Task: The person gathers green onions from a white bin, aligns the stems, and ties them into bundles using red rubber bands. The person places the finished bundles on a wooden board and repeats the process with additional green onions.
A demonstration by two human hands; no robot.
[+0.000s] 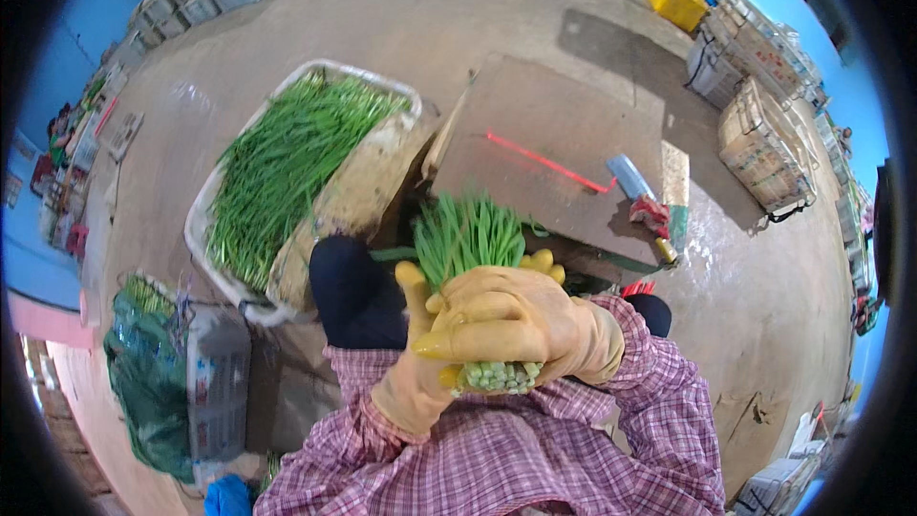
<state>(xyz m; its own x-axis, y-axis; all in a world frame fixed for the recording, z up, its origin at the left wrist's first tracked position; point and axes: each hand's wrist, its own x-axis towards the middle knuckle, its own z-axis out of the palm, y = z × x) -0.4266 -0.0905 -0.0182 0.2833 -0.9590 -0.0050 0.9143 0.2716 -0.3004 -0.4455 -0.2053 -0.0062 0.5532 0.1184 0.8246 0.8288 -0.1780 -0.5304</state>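
A bunch of green leafy stalks [469,240], perhaps garlic chives, is gripped before my lap. Their pale stem ends [499,376] point toward my body, and the leaves fan away from me. My right hand [509,308], in a yellow rubber glove, wraps over the top of the bunch. From the left and below, my left hand [419,373], gloved alike, cups it with the thumb raised; part of that hand is hidden. Beyond them is a brown board-like work surface [551,107]. On its right side lies a knife [632,178] with a red cloth [650,215] around the handle.
A white basket [197,229], heaped with long green leaves [301,165], stands at my left. Across the work surface runs a thin red line [551,161]. A green sack [147,380] and a crate [218,380] sit at lower left. Stacked baskets [770,150] stand at right.
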